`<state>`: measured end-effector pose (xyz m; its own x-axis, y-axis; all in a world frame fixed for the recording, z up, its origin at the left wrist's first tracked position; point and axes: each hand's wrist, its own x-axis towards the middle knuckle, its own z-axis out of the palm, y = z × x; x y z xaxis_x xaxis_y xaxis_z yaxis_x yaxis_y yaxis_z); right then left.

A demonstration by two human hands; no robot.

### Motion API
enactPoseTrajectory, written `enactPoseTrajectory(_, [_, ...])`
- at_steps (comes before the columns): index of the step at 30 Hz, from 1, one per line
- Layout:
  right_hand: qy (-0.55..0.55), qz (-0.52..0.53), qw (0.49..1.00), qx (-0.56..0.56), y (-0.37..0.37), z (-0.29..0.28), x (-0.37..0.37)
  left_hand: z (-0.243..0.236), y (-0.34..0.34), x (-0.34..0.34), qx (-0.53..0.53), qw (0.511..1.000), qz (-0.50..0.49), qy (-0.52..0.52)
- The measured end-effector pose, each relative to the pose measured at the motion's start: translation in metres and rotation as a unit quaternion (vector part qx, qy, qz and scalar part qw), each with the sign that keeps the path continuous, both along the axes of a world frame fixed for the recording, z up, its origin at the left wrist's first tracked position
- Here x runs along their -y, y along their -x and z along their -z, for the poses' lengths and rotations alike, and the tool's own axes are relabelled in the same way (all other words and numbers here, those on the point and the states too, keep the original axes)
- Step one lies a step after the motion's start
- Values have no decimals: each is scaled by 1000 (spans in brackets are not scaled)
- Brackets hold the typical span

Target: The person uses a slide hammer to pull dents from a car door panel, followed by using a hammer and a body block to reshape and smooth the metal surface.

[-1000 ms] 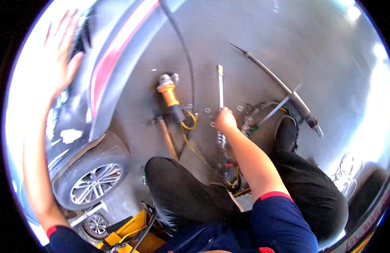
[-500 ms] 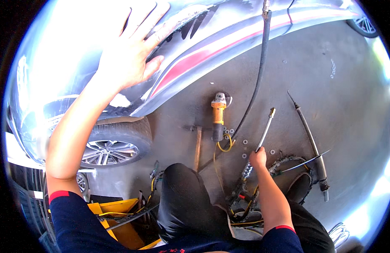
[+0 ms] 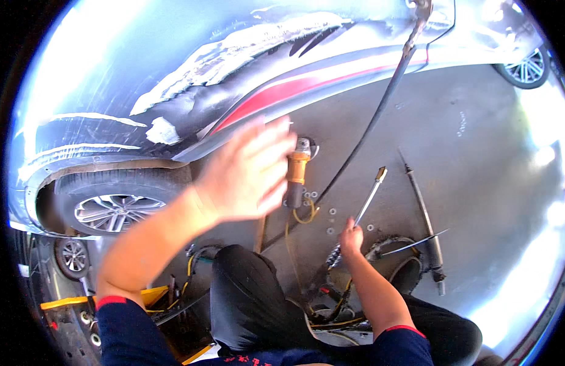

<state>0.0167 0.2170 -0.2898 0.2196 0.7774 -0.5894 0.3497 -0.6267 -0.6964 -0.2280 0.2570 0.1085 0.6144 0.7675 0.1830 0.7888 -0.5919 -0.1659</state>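
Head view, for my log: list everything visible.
Nearest car: one, grey, top
Wheels: three, black-silver, left and upper right
Grinder: one, yellow and black, centre
Hose: one, black, upper right
Rod: one, silver, right of centre
Bar: one, grey, floor right
Rings: several, pale, near rod
Handle: one, brown, below centre
Cables: several, black, yellow, lower centre
Panels: several, yellow, lower left
Trousers: one pair, black, bottom
Left hand: one, bare, beside grinder
Right hand: one, bare, gripping rod

A grinder [image 3: 297, 169] is laid on the floor [image 3: 478, 201], right of the nearer car wheel [image 3: 120, 211]. A bar [image 3: 370, 196] is held between the grinder and a rod [image 3: 423, 213].
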Motion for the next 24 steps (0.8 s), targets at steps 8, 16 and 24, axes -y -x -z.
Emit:
enactPoseTrajectory(8, [72, -94, 967, -227, 26, -163, -22, 233, -8, 94, 104, 694, -321, 636])
enactPoseTrajectory(16, [159, -299, 775, -533, 33, -297, -68, 309, -66, 150, 443, 482, -367, 661])
enactPoseTrajectory(24, [238, -398, 622, -631, 15, -327, -101, 146, -181, 189, 745, -4, -453, 489])
